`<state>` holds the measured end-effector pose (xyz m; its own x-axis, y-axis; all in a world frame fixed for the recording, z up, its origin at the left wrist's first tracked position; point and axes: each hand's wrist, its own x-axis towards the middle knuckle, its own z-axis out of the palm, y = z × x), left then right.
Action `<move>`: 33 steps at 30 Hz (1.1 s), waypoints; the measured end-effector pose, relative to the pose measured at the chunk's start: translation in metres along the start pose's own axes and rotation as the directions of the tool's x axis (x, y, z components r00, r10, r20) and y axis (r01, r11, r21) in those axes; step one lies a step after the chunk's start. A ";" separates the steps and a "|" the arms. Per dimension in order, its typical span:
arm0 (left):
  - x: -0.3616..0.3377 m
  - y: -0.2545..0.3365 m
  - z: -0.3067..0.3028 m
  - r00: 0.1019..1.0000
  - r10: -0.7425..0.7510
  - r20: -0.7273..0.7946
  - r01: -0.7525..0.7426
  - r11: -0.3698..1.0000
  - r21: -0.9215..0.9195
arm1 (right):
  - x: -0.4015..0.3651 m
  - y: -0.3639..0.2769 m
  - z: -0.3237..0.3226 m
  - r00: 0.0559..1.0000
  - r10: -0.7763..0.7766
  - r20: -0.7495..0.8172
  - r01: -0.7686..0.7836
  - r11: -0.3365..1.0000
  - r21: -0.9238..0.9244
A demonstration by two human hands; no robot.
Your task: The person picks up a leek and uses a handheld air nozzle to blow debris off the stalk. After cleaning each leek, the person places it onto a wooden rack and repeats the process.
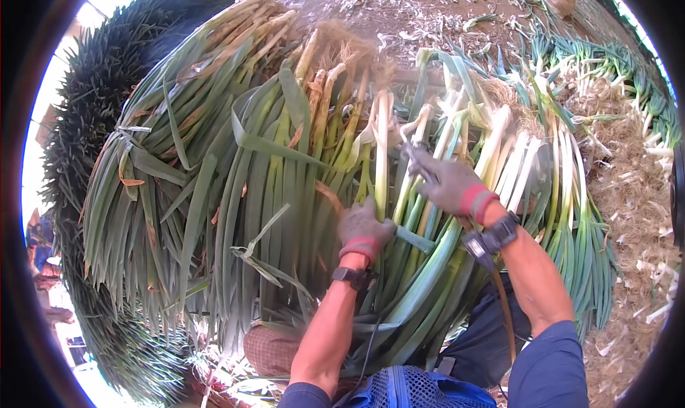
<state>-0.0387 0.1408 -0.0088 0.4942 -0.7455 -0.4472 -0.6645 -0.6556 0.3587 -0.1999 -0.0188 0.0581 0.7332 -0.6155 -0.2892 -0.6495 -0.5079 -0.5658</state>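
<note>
Long leeks with flat green leaves lie in a thick layer in front of me, their roots pointing away. My left hand, in a grey glove with a red cuff, is closed around the green part of one leek near the middle. My right hand, gloved alike, is curled just above the pale stalks to the right. A brown hose runs up from below to beneath the right wrist; its end is hidden by the hand. Something slim and grey shows at the right fingertips. The stalk tips nearby look slightly blurred.
Untrimmed leeks with brown outer leaves are heaped at left, before a dark green stack. Cleaner white-stalked leeks lie at right. Cut roots and scraps cover the far right. Bare ground with peelings stretches behind.
</note>
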 end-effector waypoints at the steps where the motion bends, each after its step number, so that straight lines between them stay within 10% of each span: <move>1: 0.000 0.000 0.003 1.000 0.015 -0.024 -0.015 1.000 -0.002 | -0.017 -0.003 0.000 0.999 -0.018 0.046 0.017 1.000 0.018; 9: -0.027 0.054 0.018 0.970 0.237 -0.061 -0.234 0.971 0.053 | -0.074 -0.005 -0.030 0.986 0.022 0.164 -0.019 1.000 -0.020; 15: -0.037 0.118 0.033 0.906 0.413 0.097 -0.423 0.898 0.124 | -0.035 0.040 -0.028 0.980 -0.196 -0.038 0.197 0.980 0.020; 17: -0.032 0.116 0.027 0.875 0.473 0.097 -0.478 0.878 0.028 | -0.021 0.040 -0.048 0.982 0.126 -0.138 -0.151 0.971 -0.185; 19: -0.018 0.100 0.008 0.854 0.485 0.191 -0.488 0.872 -0.032 | -0.029 0.041 -0.054 0.971 0.173 -0.167 -0.180 0.983 -0.031; 21: -0.001 0.063 0.009 0.937 0.336 0.092 -0.236 0.806 -0.542 | -0.042 0.033 -0.052 0.981 0.175 -0.083 -0.170 0.984 0.062; 23: 0.034 0.028 0.023 0.959 0.184 -0.216 -0.278 0.762 -0.585 | -0.056 0.012 -0.044 0.988 0.123 0.095 -0.132 0.986 0.097; 25: 0.058 0.006 0.009 0.929 0.084 -0.360 -0.167 0.964 -0.205 | -0.055 0.003 -0.020 0.991 -0.131 0.029 0.126 0.983 0.135; 33: 0.080 0.001 0.009 0.946 0.041 -0.322 -0.009 0.995 0.101 | -0.013 -0.034 -0.001 0.960 0.057 0.273 -0.091 0.990 0.110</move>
<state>-0.0045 0.0814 -0.0516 0.6203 -0.7709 -0.1444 -0.7223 -0.6332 0.2780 -0.1873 0.0059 0.0821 0.7217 -0.4560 -0.5207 -0.6870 -0.3804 -0.6191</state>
